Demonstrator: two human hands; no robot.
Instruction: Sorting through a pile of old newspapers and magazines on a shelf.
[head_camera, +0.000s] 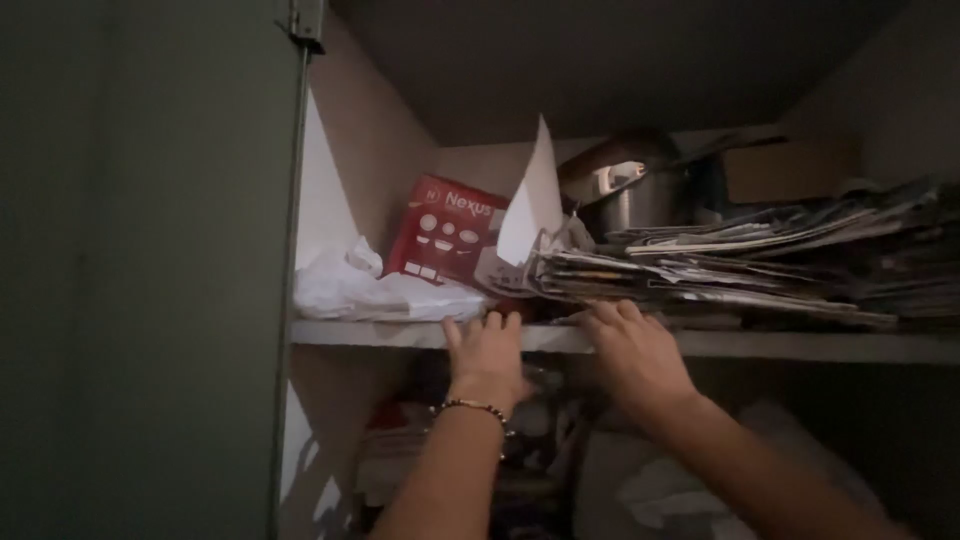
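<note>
Stack of newspapers (740, 265) lies on shelf edge (800, 345), right of centre. Right hand (635, 350) flat w/ fingers spread, tips touching stack's lower front. Left hand (487, 350) open on the shelf lip, beaded bracelet (475, 406) at wrist. White sheet (535, 195) sticks up at stack's left end. Red box (445, 230) w/ white dish pics leans behind, crumpled white plastic (350, 285) just left. Steel pot (640, 195) & brown carton (790, 165) at back. Grey-green cupboard door (150, 270) open at left; dim inside.

Head camera faces cupboard shelf (760, 346) closely, slightly upward.
</note>
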